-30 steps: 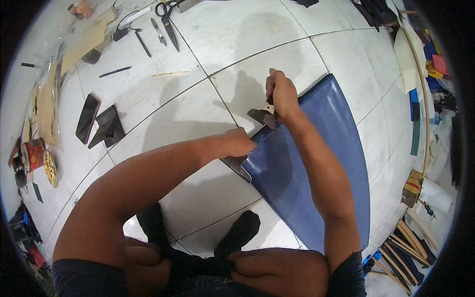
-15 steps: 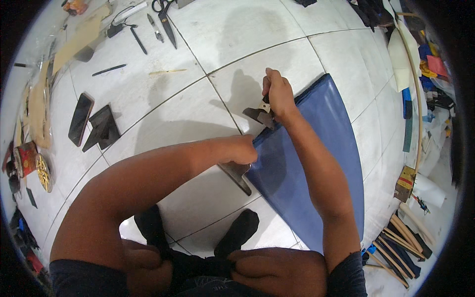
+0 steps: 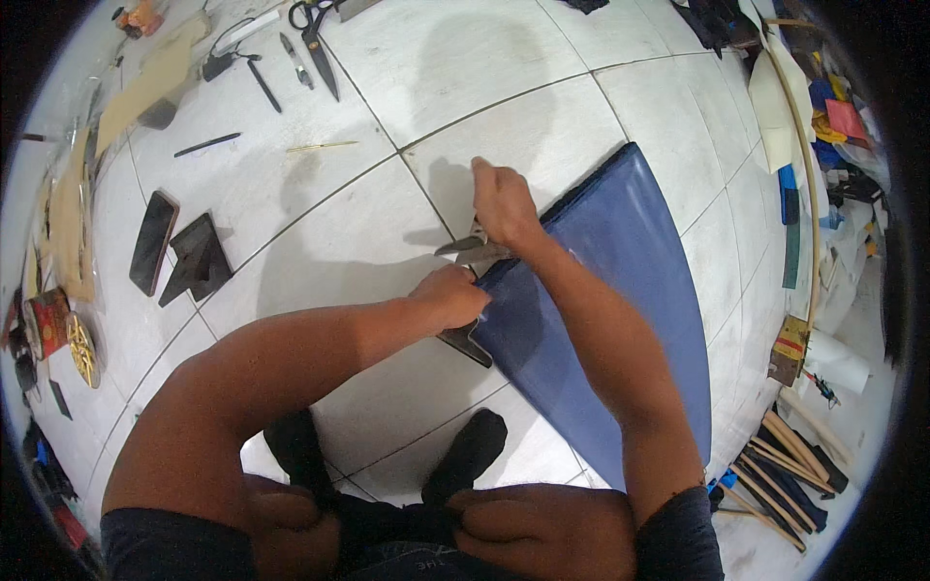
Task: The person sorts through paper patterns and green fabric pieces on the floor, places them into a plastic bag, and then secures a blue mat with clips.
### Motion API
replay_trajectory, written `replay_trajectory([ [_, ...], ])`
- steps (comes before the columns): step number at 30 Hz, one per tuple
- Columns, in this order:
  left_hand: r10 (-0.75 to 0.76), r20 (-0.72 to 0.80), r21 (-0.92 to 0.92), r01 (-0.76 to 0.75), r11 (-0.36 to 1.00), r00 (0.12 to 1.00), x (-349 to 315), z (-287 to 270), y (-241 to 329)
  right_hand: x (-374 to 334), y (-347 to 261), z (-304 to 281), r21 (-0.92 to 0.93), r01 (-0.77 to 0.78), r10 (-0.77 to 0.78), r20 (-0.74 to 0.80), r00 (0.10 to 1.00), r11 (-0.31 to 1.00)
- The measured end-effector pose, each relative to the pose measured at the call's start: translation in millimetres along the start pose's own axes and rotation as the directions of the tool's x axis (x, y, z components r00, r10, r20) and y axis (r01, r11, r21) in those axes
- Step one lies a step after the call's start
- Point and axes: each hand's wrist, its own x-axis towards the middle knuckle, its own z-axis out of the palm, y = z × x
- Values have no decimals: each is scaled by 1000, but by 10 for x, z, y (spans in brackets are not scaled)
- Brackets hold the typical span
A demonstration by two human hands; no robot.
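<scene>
A blue, smooth, leather-like sheet [image 3: 639,281], wide and curved along its right side, extends from my lap across the floor. At its narrow left corner my left hand [image 3: 450,296] is closed, its fingertips hidden, holding the sheet's edge. A dark angular plate [image 3: 469,346] sticks out beneath that hand. My right hand [image 3: 504,205] grips a knife-like tool with a flared, curved metal blade [image 3: 460,246]. Its blade is just beyond my left hand, close to the sheet's dark upper-left edge. My right fist mostly hides the tool's handle.
White tiles [image 3: 339,223] form the floor. Left lie a phone [image 3: 153,242] and a dark angular piece [image 3: 199,259]; farther off are a black pen [image 3: 206,144], a thin stick [image 3: 322,146] and scissors [image 3: 318,53]. Wooden sticks [image 3: 790,455] and clutter line the right.
My right hand has moved left and slightly nearer with the tool, which has turned and now meets my left hand. My left hand has shifted a little left.
</scene>
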Motion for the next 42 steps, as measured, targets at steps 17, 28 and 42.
replay_trajectory([
  [17,76,-54,-88,-81,993,996,-22,32,-119,67,32,-85,208,-348,351,24,936,914],
  [28,99,-152,-52,-108,993,983,-43,121,-151,23,-141,98,-101,-229,230,-4,973,968],
  [42,124,-207,78,-110,991,971,-7,167,-185,-175,-187,59,-308,-169,212,110,971,936],
])
